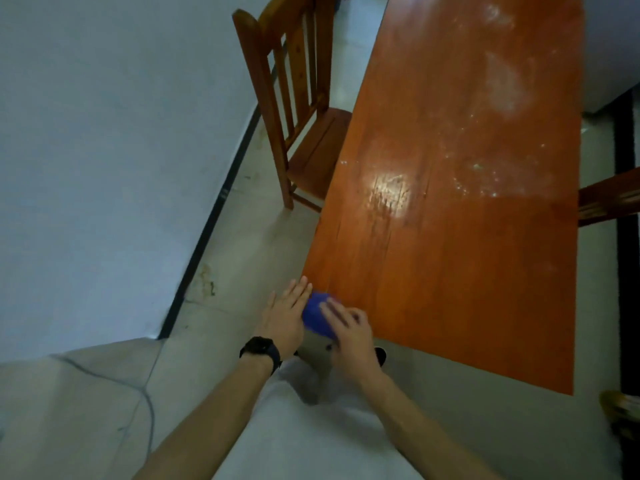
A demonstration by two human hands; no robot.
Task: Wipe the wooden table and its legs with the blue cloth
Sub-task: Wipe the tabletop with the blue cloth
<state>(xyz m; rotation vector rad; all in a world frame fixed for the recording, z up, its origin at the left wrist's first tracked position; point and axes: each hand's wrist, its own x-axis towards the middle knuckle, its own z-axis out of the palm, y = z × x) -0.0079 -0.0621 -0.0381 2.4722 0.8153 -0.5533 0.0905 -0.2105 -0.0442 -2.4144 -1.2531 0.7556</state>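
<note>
The wooden table [460,216] has a reddish-orange top with pale smears and a glare spot toward its middle and far end. The blue cloth [318,315] is bunched at the table's near left corner. My left hand [285,315], fingers straight, lies flat against the cloth's left side, with a black watch on its wrist. My right hand [348,329] rests on top of the cloth with its fingers curled over it. The table legs are hidden under the top.
A wooden slatted chair [298,109] stands at the table's left side. Part of another chair [609,199] pokes in at the right edge. A white wall with a black skirting strip [211,220] runs along the left. The floor is pale tile.
</note>
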